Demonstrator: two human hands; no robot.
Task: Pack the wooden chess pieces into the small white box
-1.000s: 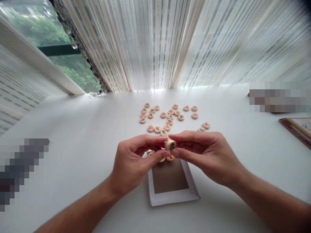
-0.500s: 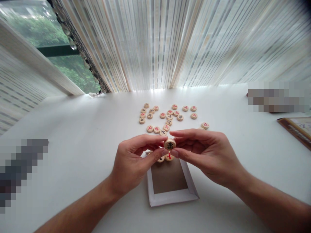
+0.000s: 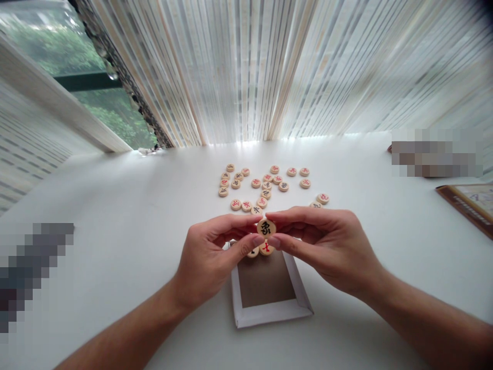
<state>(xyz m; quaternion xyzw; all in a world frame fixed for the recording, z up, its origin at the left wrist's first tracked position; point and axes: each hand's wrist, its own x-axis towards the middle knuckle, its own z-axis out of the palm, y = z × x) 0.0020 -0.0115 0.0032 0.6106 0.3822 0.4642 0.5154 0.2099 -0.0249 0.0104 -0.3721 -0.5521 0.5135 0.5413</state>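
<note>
The left hand [image 3: 215, 257] and the right hand [image 3: 327, 246] face each other and share one round, pale wooden disc with a black character [image 3: 266, 228]. Each hand is closed to a narrow pinch: the index fingertip bears near the top of the disc and the thumb tip near its bottom, with the remaining fingers curled behind. The disc is raised between the two sets of fingertips, its marked face turned toward the wearer. Below the hands is a shallow rectangular tray with a white rim and brown base [image 3: 273, 312]; its far end is partly covered by the fingers. At that end, directly under the held disc, sits a pale wooden disc with a red character [image 3: 266, 248]; a second black-marked wooden disc [image 3: 253, 252] lies beside it, partly hidden by the left thumb. The tray rests on a smooth white counter [image 3: 346, 329]. Beyond both hands, a loose group of small round wooden discs with red or black characters [image 3: 265, 193] is spread on the counter. Just past the right index finger lies a red-marked disc [image 3: 323, 198]. Well to the right of the right hand is a flat, brown-edged printed item [image 3: 472, 208].
</note>
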